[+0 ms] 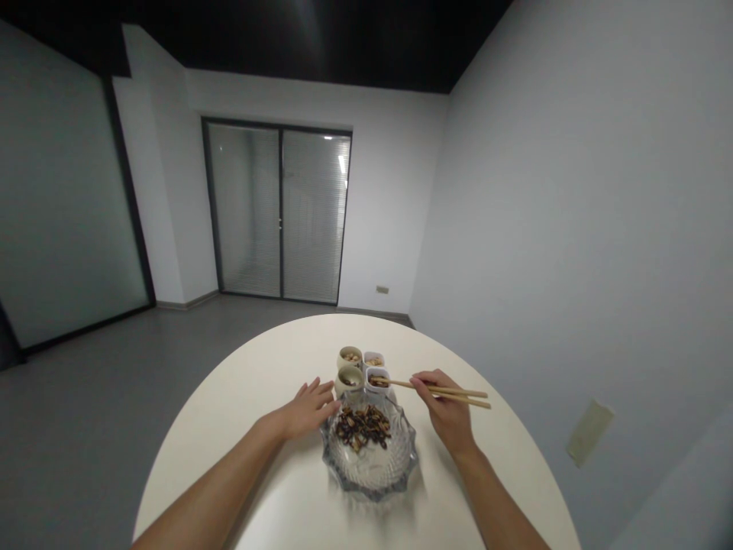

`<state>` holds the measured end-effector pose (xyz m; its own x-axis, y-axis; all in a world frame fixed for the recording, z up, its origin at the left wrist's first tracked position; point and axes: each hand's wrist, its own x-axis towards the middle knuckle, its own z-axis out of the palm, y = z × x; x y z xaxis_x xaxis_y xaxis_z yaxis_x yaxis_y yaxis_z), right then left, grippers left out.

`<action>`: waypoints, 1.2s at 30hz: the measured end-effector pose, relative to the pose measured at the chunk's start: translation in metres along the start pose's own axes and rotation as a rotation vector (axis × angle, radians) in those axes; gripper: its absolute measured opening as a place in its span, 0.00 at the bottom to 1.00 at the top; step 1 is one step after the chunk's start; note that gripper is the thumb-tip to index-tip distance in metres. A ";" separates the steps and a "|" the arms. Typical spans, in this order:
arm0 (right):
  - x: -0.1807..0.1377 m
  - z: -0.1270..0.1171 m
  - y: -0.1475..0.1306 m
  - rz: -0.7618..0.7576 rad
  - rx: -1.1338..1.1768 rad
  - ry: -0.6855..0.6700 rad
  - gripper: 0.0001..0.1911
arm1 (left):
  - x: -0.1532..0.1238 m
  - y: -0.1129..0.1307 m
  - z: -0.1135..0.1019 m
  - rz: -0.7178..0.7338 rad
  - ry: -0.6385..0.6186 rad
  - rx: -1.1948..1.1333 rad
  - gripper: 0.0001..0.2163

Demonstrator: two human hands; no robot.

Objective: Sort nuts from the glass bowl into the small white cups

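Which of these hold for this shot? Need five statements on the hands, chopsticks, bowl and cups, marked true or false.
1. The right hand holds chopsticks. True.
2. The left hand is clenched into a fist. False: the left hand is open, fingers spread, beside the glass bowl.
3. The glass bowl contains dark mixed pieces. True.
4. The chopstick tips are over the glass bowl. False: the tips are at the nearer white cup.
5. Four small cups stand on the far side of the glass bowl. True.
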<state>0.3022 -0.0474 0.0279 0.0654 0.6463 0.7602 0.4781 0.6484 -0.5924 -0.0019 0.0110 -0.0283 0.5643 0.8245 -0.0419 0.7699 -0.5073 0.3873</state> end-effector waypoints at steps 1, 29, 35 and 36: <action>0.000 0.000 0.001 0.007 0.002 -0.002 0.09 | 0.000 0.000 0.000 -0.001 0.001 0.000 0.26; -0.001 0.003 -0.002 0.102 -0.021 -0.186 0.12 | -0.001 0.006 -0.004 -0.010 -0.013 0.008 0.27; -0.002 0.004 -0.007 0.069 -0.019 -0.214 0.13 | 0.001 0.005 -0.002 -0.013 -0.007 0.002 0.28; -0.002 0.005 -0.008 0.067 -0.018 -0.217 0.13 | 0.001 0.005 -0.002 -0.014 -0.009 0.007 0.27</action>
<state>0.2943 -0.0517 0.0298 -0.0919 0.7601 0.6432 0.4946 0.5955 -0.6331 0.0013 0.0099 -0.0244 0.5565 0.8290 -0.0558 0.7794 -0.4977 0.3806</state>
